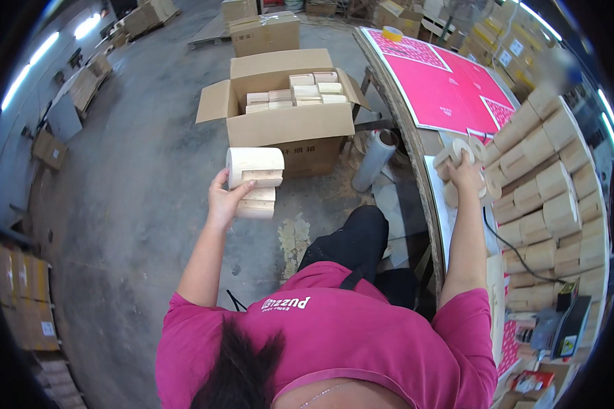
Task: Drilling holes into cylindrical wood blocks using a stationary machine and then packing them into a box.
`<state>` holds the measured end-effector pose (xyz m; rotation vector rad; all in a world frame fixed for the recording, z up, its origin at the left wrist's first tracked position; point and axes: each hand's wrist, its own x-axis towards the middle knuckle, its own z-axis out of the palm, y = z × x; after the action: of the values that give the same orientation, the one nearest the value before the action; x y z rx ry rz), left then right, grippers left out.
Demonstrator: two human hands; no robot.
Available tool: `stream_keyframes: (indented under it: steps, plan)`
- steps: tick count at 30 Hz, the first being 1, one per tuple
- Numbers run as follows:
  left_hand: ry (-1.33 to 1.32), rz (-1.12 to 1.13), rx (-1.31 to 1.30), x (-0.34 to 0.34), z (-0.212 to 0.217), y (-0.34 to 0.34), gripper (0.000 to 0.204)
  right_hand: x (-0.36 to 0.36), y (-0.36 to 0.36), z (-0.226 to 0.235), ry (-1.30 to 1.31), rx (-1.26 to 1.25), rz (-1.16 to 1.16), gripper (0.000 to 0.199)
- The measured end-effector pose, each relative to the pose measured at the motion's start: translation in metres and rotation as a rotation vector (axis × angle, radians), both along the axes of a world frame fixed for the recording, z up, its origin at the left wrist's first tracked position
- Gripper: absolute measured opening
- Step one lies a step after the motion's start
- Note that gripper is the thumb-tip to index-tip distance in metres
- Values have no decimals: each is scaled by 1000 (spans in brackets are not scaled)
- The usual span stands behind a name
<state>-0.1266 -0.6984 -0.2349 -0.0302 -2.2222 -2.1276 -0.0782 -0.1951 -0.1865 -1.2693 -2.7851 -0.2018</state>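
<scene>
Out to the left, my left hand (223,199) grips two pale wooden blocks, one against the other. The upper wooden block (252,158) has a rounded side and a notched lower edge; the lower wooden block (258,204) is partly covered by it. On the right, my right hand (465,174) is closed over a round wooden piece (460,147) on the worktable (426,141). More round wooden pieces (491,187) touch or surround that hand, and its fingertips are partly hidden among them.
Ahead stands an open cardboard box (290,128) holding several similar wooden blocks. Pink printed sheets (436,82) cover the far worktable. Stacked wooden blocks (539,184) rise on the right, with a black cable (518,255) beside them. A roll of plastic wrap (375,160) stands by the table.
</scene>
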Motion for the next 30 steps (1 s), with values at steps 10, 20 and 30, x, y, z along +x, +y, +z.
stream_keyframes:
  steps: [10,20,30]
  plan:
    - [-89,73,151,-82,3,-3,50,0,9,1,34,-95,-11,59]
    - [-233,68,401,-251,-6,27,62,4,3,-8,46,19,79,52]
    - [-517,15,370,-493,-124,56,67,16,9,-21,-19,123,17,52]
